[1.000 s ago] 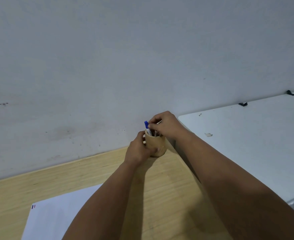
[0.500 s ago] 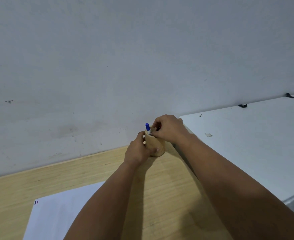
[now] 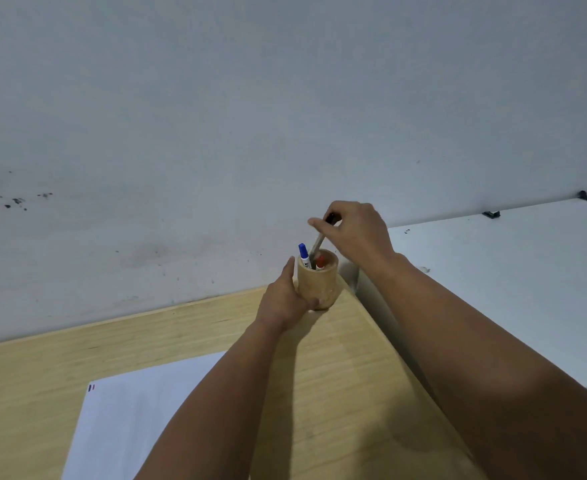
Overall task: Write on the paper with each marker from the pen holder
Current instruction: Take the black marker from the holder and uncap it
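A round wooden pen holder [image 3: 319, 284] stands at the far right corner of the wooden table [image 3: 337, 375], near the wall. My left hand [image 3: 285, 299] wraps around its left side. My right hand [image 3: 354, 233] is above it, pinching a black-capped grey marker [image 3: 318, 245] by its top; the marker's lower end is still inside the holder. A blue-capped marker [image 3: 303, 254] and a red-capped marker [image 3: 320, 263] stand in the holder. White paper [image 3: 129, 420] lies at the lower left, partly hidden by my left forearm.
A grey wall [image 3: 285, 116] rises right behind the table. A white table [image 3: 510, 278] adjoins on the right, with two small dark clips [image 3: 491, 214] at its far edge. The paper has a small blue-red mark [image 3: 91, 387] at its corner.
My right hand has risen from the holder's mouth, lifting the black-capped marker partway out. The red-capped marker inside is now uncovered. My left hand stays on the holder.
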Demonstrator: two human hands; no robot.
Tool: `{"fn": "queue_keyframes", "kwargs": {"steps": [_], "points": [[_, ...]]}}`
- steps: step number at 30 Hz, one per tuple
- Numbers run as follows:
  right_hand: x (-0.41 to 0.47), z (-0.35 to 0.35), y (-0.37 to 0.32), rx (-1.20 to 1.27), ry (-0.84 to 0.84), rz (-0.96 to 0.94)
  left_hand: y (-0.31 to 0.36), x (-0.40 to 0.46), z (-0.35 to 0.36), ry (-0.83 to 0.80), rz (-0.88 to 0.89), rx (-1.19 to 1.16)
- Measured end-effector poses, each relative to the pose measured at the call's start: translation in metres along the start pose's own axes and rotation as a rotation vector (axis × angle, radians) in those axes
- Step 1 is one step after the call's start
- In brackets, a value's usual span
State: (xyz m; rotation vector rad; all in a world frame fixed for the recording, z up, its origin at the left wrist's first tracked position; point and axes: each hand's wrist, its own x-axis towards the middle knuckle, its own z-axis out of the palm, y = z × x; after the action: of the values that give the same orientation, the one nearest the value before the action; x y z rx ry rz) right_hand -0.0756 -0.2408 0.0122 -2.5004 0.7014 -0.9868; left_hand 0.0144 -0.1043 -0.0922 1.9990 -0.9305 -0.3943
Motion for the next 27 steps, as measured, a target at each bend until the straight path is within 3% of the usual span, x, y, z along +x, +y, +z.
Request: {"fn": "queue_keyframes", "kwargs": {"steps": [7,11,13,15,19,23,27], "points": [[0.0,-0.029,-0.037,0.295,0.22,0.022,0.009,-0.033,-0.046,0.085,-0.045,0.086],[-0.015,-0.041,-0.081,0.58,0.227,0.019,0.017,-0.065,-0.089,0.161,-0.041,0.099],[-0.027,-0.042,-0.106,0.763,0.132,0.084,0.018,-0.085,-0.112,0.198,-0.038,0.099],[-0.049,-0.038,-0.128,0.896,-0.071,0.155,0.017,-0.105,-0.135,0.235,-0.036,0.111],[-0.101,-0.019,-0.164,0.766,-0.358,0.186,0.009,-0.152,-0.178,0.307,-0.044,0.126],[-0.144,0.009,-0.196,0.748,-0.572,0.406,-0.01,-0.197,-0.209,0.371,-0.089,0.097],[-0.186,0.029,-0.213,0.674,-0.692,0.323,-0.031,-0.236,-0.227,0.422,-0.123,-0.013]]}}
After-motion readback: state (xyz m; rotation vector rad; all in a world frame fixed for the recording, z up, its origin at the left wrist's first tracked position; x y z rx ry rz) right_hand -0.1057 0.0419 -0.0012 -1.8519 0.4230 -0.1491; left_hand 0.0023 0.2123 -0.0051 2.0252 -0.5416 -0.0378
